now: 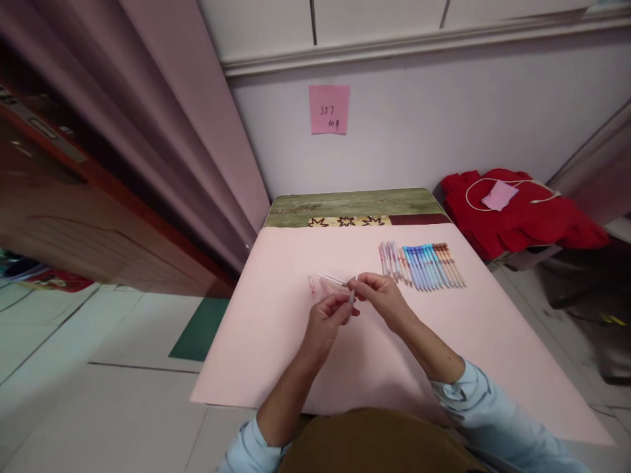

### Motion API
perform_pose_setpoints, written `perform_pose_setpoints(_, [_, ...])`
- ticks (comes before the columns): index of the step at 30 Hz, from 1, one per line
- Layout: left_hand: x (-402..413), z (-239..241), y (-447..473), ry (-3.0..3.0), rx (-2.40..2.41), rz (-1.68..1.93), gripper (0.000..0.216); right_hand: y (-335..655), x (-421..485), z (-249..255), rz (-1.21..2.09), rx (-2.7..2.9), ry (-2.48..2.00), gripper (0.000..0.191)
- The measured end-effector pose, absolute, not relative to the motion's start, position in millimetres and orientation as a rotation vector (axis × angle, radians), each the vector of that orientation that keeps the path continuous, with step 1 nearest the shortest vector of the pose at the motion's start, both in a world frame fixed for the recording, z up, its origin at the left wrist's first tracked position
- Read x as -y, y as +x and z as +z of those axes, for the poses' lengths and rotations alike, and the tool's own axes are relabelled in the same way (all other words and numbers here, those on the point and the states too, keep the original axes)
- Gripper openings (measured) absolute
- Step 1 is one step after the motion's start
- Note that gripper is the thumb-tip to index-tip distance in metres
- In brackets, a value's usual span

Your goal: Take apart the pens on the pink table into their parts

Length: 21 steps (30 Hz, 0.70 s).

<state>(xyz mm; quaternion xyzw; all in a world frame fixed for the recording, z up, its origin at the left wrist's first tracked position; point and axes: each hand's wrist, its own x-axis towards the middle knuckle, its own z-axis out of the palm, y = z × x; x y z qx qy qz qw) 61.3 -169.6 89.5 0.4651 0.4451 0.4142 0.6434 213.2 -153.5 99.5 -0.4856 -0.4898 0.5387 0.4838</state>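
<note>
My left hand (329, 319) is closed in a pinch around a slim, pale pen barrel (351, 300), which it holds upright and slightly tilted over the pink sheet. My right hand (382, 294) meets it from the right, its thumb and fingers pinched together at the barrel's upper end; the fingertips partly hide what they grip there. Just beyond the hands lies a thin white stick (331, 279), like a pen refill. A small clear and pink pen part (311, 284) rests to its left. Another pinkish clear piece (324, 285) is partly behind my left hand.
Several pens (419, 266) with blue, brown and pale tops lie in a row at the right. Pink paper (276, 341) covers most of the table. A red cloth (522, 223) with a white cable stands beyond the right edge. A wooden door (123, 197) and curtain are left.
</note>
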Motion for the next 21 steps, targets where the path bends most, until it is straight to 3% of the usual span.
perform_pose_setpoints(5, [173,72,49,0.946,-1.059,0.964,0.028,227,160,71,1.311,1.262,-1.29,0.038])
perform_pose_setpoints(12, [171,44,31,0.838,-1.153,1.064,0.027,265,155,30,0.594,1.658,-1.955,0.021])
perform_pose_setpoints(21, [171,52,31,0.813,-1.167,1.134,0.031,233,147,16,0.424,1.946,-1.966,0.021])
